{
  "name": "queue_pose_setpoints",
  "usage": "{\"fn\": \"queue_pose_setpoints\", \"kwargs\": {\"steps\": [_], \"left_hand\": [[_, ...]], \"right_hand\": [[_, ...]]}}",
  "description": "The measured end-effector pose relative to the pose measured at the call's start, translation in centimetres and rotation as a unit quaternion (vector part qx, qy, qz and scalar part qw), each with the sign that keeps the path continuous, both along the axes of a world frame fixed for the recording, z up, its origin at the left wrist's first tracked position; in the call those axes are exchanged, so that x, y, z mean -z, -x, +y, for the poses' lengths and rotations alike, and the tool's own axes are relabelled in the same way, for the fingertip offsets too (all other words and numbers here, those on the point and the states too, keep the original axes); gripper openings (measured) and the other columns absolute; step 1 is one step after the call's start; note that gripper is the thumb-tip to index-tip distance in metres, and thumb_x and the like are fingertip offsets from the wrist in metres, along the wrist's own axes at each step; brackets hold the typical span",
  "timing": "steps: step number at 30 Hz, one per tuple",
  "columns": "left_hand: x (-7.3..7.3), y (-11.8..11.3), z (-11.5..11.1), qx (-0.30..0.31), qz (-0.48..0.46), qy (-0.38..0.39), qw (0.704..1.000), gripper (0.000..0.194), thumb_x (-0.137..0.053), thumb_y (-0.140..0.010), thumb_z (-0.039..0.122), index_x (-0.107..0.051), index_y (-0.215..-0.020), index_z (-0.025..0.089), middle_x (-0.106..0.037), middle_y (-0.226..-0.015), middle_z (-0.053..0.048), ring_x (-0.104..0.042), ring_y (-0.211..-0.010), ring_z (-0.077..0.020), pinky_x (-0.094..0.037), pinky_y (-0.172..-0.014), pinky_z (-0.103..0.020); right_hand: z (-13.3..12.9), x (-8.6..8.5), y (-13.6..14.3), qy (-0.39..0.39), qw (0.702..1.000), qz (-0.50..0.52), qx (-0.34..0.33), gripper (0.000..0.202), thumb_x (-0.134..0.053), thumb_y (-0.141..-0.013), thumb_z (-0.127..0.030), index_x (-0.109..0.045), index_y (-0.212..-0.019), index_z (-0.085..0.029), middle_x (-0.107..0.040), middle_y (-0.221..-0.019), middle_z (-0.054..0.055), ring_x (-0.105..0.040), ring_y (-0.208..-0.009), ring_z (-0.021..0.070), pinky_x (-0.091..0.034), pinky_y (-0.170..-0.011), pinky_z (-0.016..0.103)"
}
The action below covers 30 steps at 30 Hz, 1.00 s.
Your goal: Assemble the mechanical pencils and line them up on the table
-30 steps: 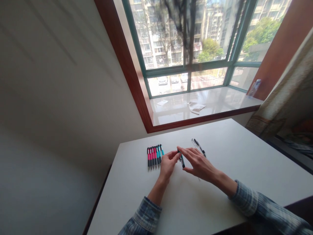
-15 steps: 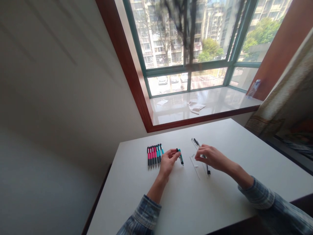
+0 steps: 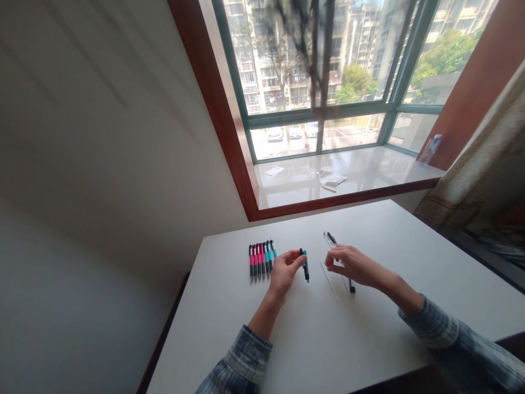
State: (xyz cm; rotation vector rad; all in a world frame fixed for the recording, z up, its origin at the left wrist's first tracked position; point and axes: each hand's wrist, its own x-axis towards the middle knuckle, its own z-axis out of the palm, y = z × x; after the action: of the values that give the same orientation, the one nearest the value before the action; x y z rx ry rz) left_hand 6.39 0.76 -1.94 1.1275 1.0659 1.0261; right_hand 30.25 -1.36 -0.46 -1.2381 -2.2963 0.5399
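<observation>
Near ctr of white table (image 3: pixel 303 339), L hand (image 3: pixel 286 272) has teal/blk pen (image 3: pixel 306 271) pinched btwn thumb & fingers. Pen is tilted, upper end at the fingertips, lower end pointing down & slightly R; can't tell if its tip touches the tabletop. L grip narrow, pen btwn the two hands, nearer L.

R hand (image 3: pixel 348 262) is a bit apart on the R side, palm down, fingers curled, thumb close to fingertips, so narrow. Can't tell if smth small is in that pinch; fingers hide it. Thin clear stick (image 3: pixel 329 282) lies just below/L of R fingertips, approx. diagonal, faint vs. tabletop. Blk piece (image 3: pixel 352 288) lies right below R hand; another dark slim part (image 3: pixel 331 237) sits beyond it, next to a thin pale strip. R hand covers the middle, so can't tell if these are joined.

L of L hand: row of pens (image 3: pixel 259 262), side by side, approx. parallel, pink/blk ones on the L, teal/blk on the R. R end of row is partly covered by L hand; contact unclear.

Both sleeves blue plaid, cuffs at wrists. Bkgd: window (image 3: pixel 287 117) w/ teal frame & red-brown trim (image 3: pixel 216 109), glossy sill (image 3: pixel 365 172) w/ small paper (image 3: pixel 274 171), crumpled pale cloth (image 3: pixel 331 179) & clear bottle (image 3: pixel 429 150) at far R. Curtain (image 3: pixel 479 148) on R edge.
</observation>
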Motion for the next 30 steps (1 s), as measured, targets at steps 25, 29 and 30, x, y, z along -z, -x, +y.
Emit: {"fn": "queue_pose_setpoints", "kwargs": {"steps": [25, 29, 30], "left_hand": [[-0.2, 0.1, 0.1, 0.029, 0.055, -0.061, 0.996, 0.033, -0.084, -0.072, 0.043, -0.08, -0.092, 0.017, -0.078, -0.094, -0.01, -0.069, -0.088, -0.0237, -0.052, -0.085, -0.035], [0.0, 0.1, 0.2, 0.028, 0.054, -0.06, 0.996, 0.033, -0.084, -0.071, 0.043, -0.08, -0.092, 0.018, -0.078, -0.094, -0.009, -0.069, -0.086, -0.0231, -0.052, -0.084, -0.035], [0.0, 0.1, 0.2, 0.029, 0.055, -0.061, 0.996, 0.033, -0.084, -0.071, 0.043, -0.08, -0.092, 0.018, -0.078, -0.095, -0.009, -0.069, -0.086, -0.0232, -0.052, -0.084, -0.035]], "right_hand": [[3.1, -0.2, 4.0, 0.123, 0.937, 0.326, 0.007, 0.029, -0.073, -0.086, -0.047, -0.077, -0.095, -0.019, -0.076, -0.095, 0.007, -0.068, -0.09, 0.0213, -0.053, -0.077, 0.033], [3.1, 0.0, 3.9, 0.124, 0.937, 0.325, 0.009, 0.029, -0.073, -0.086, -0.047, -0.077, -0.095, -0.019, -0.076, -0.095, 0.007, -0.068, -0.09, 0.0209, -0.052, -0.076, 0.032], [3.1, 0.0, 3.9, 0.124, 0.938, 0.324, 0.008, 0.029, -0.073, -0.087, -0.046, -0.077, -0.095, -0.019, -0.076, -0.095, 0.006, -0.068, -0.09, 0.0209, -0.052, -0.077, 0.032]]}}
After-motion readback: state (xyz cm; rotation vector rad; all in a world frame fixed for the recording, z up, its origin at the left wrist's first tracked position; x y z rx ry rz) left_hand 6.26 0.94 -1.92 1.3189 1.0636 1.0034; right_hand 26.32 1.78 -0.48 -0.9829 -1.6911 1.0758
